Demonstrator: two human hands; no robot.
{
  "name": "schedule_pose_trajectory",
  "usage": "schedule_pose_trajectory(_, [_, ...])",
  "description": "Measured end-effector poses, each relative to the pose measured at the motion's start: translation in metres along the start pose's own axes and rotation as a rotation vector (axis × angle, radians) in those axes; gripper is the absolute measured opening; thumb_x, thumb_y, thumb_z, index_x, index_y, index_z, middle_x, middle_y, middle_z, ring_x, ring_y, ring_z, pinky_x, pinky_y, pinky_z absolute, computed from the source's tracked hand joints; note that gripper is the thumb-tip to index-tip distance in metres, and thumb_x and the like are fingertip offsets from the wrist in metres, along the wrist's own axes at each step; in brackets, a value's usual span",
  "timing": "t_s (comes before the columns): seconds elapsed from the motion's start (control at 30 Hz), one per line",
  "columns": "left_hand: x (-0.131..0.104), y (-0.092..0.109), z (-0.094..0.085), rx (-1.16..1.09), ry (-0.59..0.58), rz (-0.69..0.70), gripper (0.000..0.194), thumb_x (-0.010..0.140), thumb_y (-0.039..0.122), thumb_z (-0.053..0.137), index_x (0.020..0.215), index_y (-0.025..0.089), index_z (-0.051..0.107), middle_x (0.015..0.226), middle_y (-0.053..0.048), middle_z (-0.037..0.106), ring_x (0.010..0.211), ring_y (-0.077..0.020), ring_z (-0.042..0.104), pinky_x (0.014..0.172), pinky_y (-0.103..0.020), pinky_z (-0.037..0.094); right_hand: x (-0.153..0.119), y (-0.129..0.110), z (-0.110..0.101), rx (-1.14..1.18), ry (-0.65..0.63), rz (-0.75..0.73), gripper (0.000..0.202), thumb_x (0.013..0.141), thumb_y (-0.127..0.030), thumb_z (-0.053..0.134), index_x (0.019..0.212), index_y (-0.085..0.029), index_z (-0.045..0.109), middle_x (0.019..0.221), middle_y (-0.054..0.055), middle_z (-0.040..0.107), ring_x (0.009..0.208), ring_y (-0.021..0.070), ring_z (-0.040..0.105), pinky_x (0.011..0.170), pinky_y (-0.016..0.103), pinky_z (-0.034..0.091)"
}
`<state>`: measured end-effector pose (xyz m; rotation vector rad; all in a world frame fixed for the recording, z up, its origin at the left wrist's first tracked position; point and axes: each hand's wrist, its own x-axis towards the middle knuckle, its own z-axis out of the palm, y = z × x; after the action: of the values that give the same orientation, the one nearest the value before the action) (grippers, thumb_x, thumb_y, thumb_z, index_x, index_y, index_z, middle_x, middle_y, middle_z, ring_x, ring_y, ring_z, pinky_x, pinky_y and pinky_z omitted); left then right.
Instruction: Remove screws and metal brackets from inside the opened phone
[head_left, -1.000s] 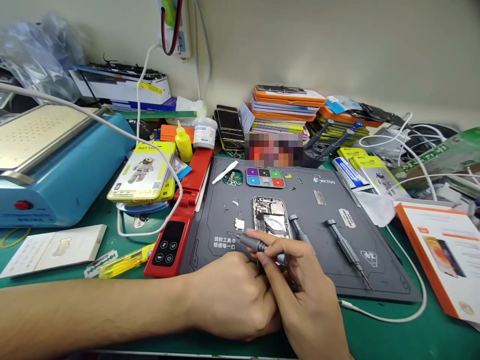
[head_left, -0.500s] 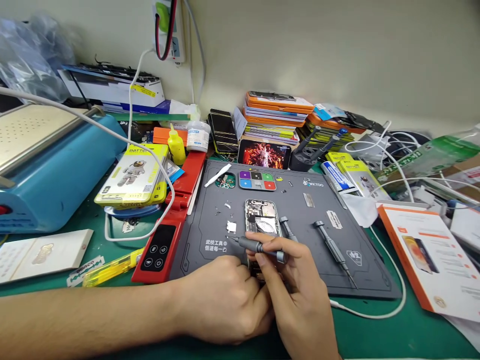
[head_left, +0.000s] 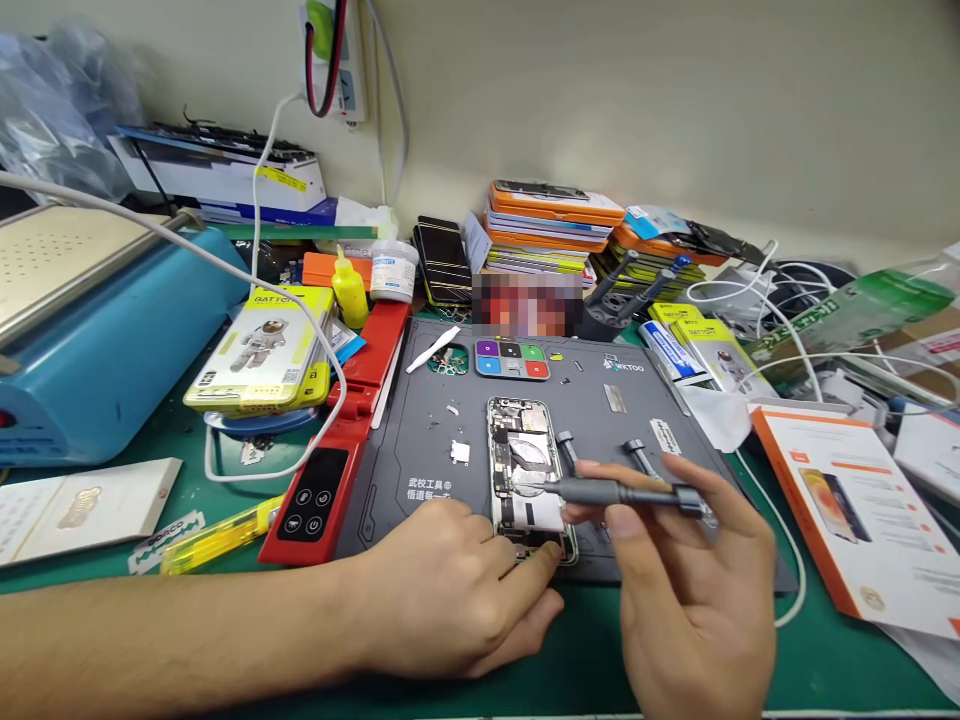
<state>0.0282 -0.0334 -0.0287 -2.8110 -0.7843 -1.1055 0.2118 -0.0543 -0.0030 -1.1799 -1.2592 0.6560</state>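
Note:
An opened phone (head_left: 531, 512) lies on the dark grey work mat with its battery and inner parts bare. My left hand (head_left: 450, 590) holds its lower end, the index finger pressed on the bottom edge and the other fingers curled; the thumb is hidden. In my right hand (head_left: 675, 580) is a grey screwdriver (head_left: 600, 491), gripped between thumb and fingers. It lies nearly level, its tip end pointing left over the phone. Two more screwdrivers lie right of the phone, one (head_left: 568, 448) beside it, the other (head_left: 636, 455) partly behind my right hand.
Left of the phone lie a small white metal plate (head_left: 460, 452) and tiny parts. A coloured parts tray (head_left: 513, 360) and a white pry tool (head_left: 433, 349) are farther back. A red device (head_left: 311, 500) flanks the mat (head_left: 405, 420); a razor blade (head_left: 664, 436) lies at right.
My right hand has moved right with the screwdriver, drawing its tip end back from beyond the phone's left edge. My left index finger now shows stretched onto the phone's lower end.

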Motion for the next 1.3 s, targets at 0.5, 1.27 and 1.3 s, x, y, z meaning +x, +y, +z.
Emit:
schedule_pose_trajectory(0.5, [-0.002,-0.003,-0.005,-0.126,-0.154,-0.118,0.029,0.119,0.034,0.043,0.119,0.021,0.069,0.072,0.006,0.065,0.054,-0.0189,0.064,0.048,-0.039,0.039,-0.004,0.007,-0.014,0.113,-0.029,0.140,0.040,0.112,-0.034,0.062,0.151,-0.040,0.056,0.108,0.003,0.067,0.071,0.0141,0.069,0.058,0.025,0.065])
schedule_pose_trajectory(1.27, [0.002,-0.005,-0.006,-0.083,-0.109,-0.054,0.030,0.121,0.029,0.043,0.117,0.015,0.069,0.069,0.006,0.062,0.055,-0.0164,0.060,0.048,-0.037,0.039,-0.006,0.003,-0.010,0.135,-0.032,0.113,0.040,0.111,-0.027,0.061,0.149,-0.039,0.059,0.107,0.004,0.069,0.080,0.0149,0.069,0.067,0.025,0.065])
schedule_pose_trajectory(1.3, [0.002,-0.005,-0.006,-0.082,-0.110,-0.056,0.030,0.121,0.029,0.043,0.117,0.015,0.069,0.069,0.006,0.062,0.055,-0.0166,0.060,0.048,-0.037,0.039,-0.007,0.003,-0.010,0.125,-0.036,0.108,0.040,0.111,-0.027,0.061,0.149,-0.040,0.059,0.108,0.004,0.069,0.081,0.0147,0.069,0.068,0.024,0.064])
